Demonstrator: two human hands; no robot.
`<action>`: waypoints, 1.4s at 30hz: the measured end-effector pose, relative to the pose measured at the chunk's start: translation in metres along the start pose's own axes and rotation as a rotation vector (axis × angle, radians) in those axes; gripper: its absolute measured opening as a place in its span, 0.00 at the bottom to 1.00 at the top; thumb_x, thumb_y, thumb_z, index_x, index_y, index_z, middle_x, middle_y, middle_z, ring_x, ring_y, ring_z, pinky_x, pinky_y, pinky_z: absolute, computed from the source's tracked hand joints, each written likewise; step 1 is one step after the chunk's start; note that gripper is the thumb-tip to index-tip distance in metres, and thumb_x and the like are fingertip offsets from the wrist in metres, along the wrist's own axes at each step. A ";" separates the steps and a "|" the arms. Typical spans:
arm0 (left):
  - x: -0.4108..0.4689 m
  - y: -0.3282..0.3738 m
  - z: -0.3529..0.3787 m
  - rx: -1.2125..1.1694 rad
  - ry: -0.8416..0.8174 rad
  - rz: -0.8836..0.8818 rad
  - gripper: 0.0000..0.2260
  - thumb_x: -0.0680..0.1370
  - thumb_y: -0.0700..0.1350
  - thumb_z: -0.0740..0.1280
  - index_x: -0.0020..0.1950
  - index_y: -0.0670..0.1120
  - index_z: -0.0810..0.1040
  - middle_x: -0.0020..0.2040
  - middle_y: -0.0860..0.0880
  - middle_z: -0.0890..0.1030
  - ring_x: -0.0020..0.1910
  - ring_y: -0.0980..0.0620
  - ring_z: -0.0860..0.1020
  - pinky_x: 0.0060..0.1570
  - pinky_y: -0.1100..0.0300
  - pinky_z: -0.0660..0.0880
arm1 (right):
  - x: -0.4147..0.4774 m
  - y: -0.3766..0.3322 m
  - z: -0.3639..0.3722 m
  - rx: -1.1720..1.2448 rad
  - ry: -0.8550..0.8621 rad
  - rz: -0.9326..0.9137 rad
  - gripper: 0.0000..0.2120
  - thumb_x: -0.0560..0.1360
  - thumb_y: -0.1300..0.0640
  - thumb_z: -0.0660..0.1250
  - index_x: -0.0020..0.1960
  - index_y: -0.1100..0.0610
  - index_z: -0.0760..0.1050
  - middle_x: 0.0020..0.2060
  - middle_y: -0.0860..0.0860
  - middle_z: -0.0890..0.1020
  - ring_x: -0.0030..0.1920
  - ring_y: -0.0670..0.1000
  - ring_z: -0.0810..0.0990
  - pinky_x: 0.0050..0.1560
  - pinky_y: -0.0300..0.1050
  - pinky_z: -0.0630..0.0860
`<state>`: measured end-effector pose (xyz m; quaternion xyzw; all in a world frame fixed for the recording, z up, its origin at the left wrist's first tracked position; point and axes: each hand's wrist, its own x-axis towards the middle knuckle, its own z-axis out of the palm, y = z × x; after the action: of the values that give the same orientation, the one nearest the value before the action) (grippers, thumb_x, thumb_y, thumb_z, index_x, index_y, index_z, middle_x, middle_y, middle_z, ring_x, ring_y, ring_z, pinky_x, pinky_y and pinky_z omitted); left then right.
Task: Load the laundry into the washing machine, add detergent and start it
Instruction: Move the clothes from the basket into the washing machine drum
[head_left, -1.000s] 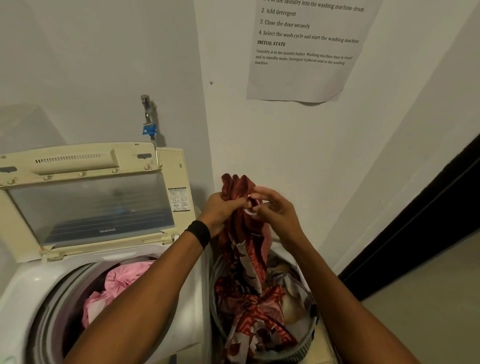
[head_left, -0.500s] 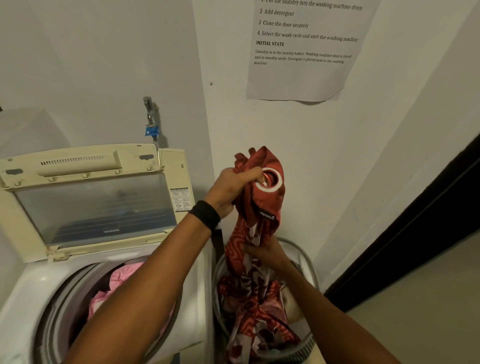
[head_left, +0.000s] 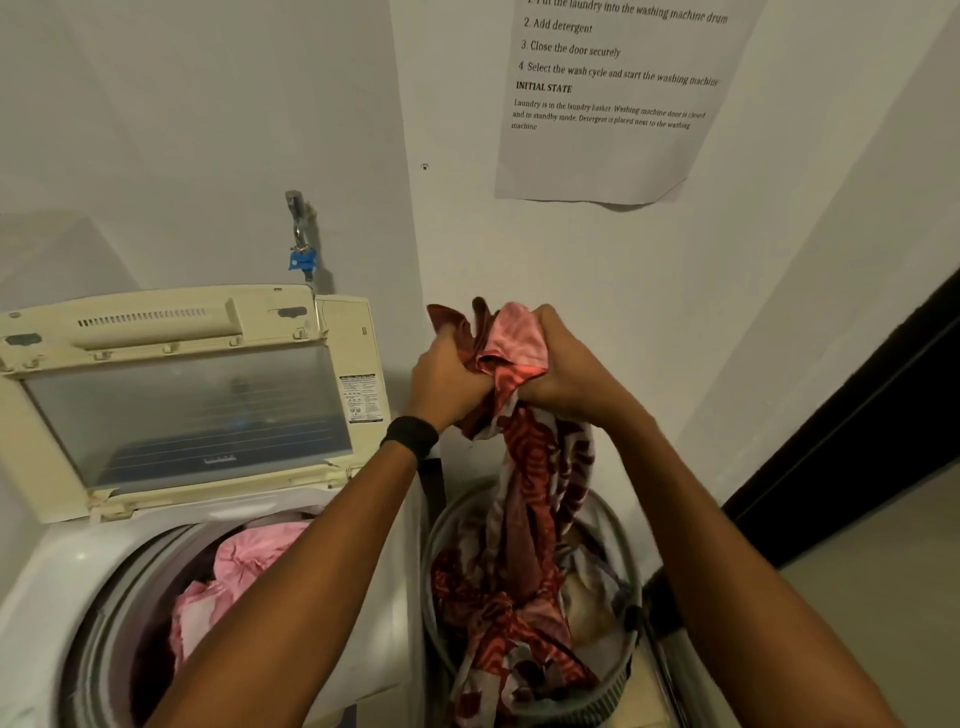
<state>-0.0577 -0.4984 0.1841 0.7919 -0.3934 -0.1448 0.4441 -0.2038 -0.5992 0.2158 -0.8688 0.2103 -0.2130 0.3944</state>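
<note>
Head view shows the washing machine (head_left: 67, 566), lid (head_left: 182, 410) raised, pink laundry (head_left: 249, 561) already in its drum, then the left hand (head_left: 447, 384) and right hand (head_left: 566, 374) both clenched on a red patterned cloth (head_left: 524, 467) trailing into the part-full basket (head_left: 626, 670), so loading seems unfinished, detergent and start undone.

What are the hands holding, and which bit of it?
The left hand and the right hand both grip the red patterned cloth by its bunched top end. The rest hangs down into the laundry basket.
</note>
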 end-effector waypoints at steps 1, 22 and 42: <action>0.000 -0.001 0.001 -0.143 -0.090 -0.033 0.19 0.76 0.49 0.73 0.63 0.45 0.73 0.55 0.46 0.83 0.55 0.45 0.82 0.59 0.45 0.79 | 0.003 0.001 0.007 0.016 0.038 -0.006 0.20 0.73 0.57 0.76 0.58 0.55 0.67 0.44 0.45 0.75 0.40 0.41 0.74 0.38 0.30 0.70; -0.010 0.002 0.007 -0.765 -0.013 -0.141 0.26 0.71 0.49 0.78 0.68 0.47 0.78 0.59 0.46 0.85 0.58 0.46 0.84 0.63 0.43 0.79 | -0.097 0.106 0.102 0.255 0.042 0.339 0.36 0.70 0.51 0.79 0.74 0.50 0.66 0.66 0.49 0.77 0.67 0.51 0.78 0.65 0.48 0.78; -0.042 0.016 -0.001 -0.614 -0.317 -0.133 0.31 0.79 0.60 0.67 0.77 0.53 0.59 0.65 0.53 0.78 0.62 0.52 0.80 0.60 0.47 0.80 | -0.027 0.009 0.020 0.091 0.456 -0.091 0.07 0.73 0.62 0.63 0.49 0.53 0.73 0.46 0.48 0.75 0.47 0.39 0.74 0.44 0.30 0.70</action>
<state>-0.0922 -0.4713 0.1925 0.6130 -0.3433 -0.4059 0.5845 -0.2171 -0.5778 0.1913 -0.7882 0.2448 -0.4304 0.3654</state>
